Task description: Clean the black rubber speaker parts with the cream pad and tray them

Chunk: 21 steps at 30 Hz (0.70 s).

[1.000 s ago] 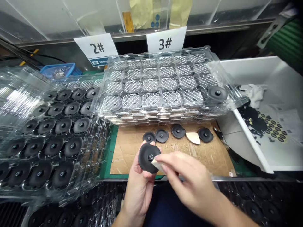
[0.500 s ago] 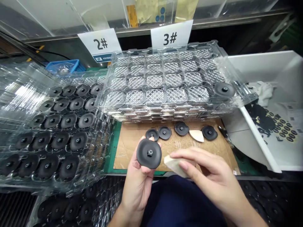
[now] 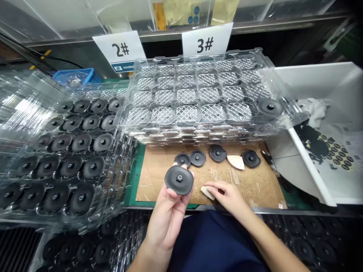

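A round-cornered black disc [image 3: 179,185] with a small raised stud at its centre rests in my left hand [image 3: 167,215], its fingers curled under and behind it. Low over the cardboard sheet [image 3: 159,181], my right hand [image 3: 227,194] pinches a pale wedge-shaped pad [image 3: 207,192] between thumb and fingers. I cannot tell whether the pad touches the cardboard. Beyond the hands, several similar black discs [image 3: 217,153] lie in a row, with a second pale wedge pad [image 3: 235,162] among them.
A clear tray stack [image 3: 187,94] stands behind the cardboard, one disc in its right front pocket. At left, another clear tray [image 3: 82,143] holds many black discs. To the right is a white bin [image 3: 309,170] with black scraps and a sticker sheet. A blue basket [image 3: 93,75] sits at the back.
My right hand has drawn down and away from the disc with the pale pad, towards the cardboard. The disc in my left hand has tilted and risen slightly.
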Each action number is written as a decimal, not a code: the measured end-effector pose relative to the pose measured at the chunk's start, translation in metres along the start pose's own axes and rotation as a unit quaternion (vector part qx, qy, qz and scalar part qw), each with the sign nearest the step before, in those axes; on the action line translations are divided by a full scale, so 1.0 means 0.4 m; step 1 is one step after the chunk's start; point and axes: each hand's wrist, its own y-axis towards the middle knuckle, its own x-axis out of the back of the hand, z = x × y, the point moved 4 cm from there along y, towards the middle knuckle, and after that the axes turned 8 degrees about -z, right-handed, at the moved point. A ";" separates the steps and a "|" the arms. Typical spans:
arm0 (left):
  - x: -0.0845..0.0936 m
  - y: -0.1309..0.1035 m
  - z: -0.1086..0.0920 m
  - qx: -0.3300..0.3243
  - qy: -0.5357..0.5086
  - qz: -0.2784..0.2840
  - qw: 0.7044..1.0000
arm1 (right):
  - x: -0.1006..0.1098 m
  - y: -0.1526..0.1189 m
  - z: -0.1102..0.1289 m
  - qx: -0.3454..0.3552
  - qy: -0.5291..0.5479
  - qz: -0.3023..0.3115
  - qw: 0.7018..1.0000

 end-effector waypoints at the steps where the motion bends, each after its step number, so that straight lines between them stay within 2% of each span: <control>1: -0.003 -0.003 0.002 -0.001 0.010 0.005 1.000 | 0.011 0.002 0.024 0.000 0.006 -0.010 1.000; 4: -0.009 -0.011 0.009 -0.015 0.037 0.019 0.999 | 0.051 0.000 0.157 0.045 0.042 -0.066 0.996; 6: -0.006 -0.015 0.018 -0.010 0.054 0.017 0.998 | 0.065 -0.014 0.261 0.152 0.062 -0.091 0.982; 8: 0.002 -0.017 0.023 0.002 0.076 0.004 0.997 | 0.058 -0.031 0.329 0.238 0.048 -0.058 0.968; 9: 0.006 -0.018 0.023 0.005 0.086 -0.003 0.996 | 0.047 -0.037 0.343 0.252 0.034 -0.015 0.967; 11: 0.009 -0.018 0.009 -0.019 0.100 -0.020 0.995 | 0.024 -0.044 0.347 0.250 0.002 0.082 0.965; 13: 0.002 -0.022 -0.019 -0.078 0.104 -0.033 0.991 | 0.010 -0.046 0.343 0.265 -0.032 0.136 0.954; 15: -0.014 -0.030 -0.051 -0.138 0.106 -0.039 0.984 | 0.004 -0.045 0.343 0.307 -0.052 0.126 0.942; 17: -0.035 -0.040 -0.074 -0.167 0.116 -0.023 0.979 | 0.002 -0.048 0.335 0.323 -0.026 0.112 0.939; 19: -0.054 -0.046 -0.082 -0.160 0.124 0.008 0.979 | 0.004 -0.052 0.310 0.292 0.031 0.113 0.949; 21: -0.063 -0.047 -0.079 -0.147 0.120 0.031 0.981 | 0.020 -0.053 0.272 0.210 0.078 0.081 0.971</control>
